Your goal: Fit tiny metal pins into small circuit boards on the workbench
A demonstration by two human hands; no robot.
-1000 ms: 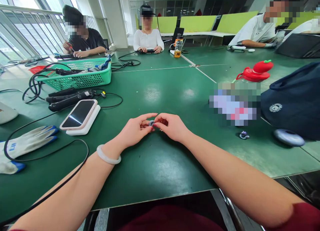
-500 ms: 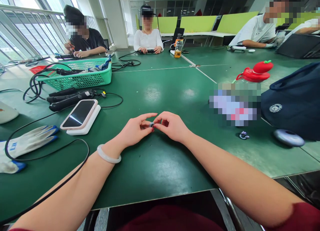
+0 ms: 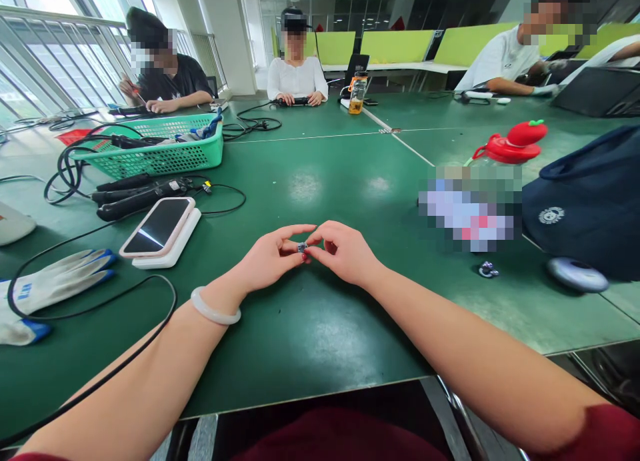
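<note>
Trinket (image 3: pixel 302 247): toward the table's (image 3: pixel 330 341) near edge.
Left hand (image 3: pixel 267 259): gripping it.
Right hand (image 3: pixel 345 251): pinching it too.
Pinch: best light, low.

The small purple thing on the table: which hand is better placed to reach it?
Probably the right hand: it is nearer to the purple thing. The left hand is farther left, and both meet at a small grey piece.

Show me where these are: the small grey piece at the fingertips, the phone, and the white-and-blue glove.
Small grey piece (image 3: pixel 301 247): head view, on its visible middle.
Phone (image 3: pixel 159 226): head view, on its dark screen.
White-and-blue glove (image 3: pixel 65 280): head view, on its white fabric.
</note>
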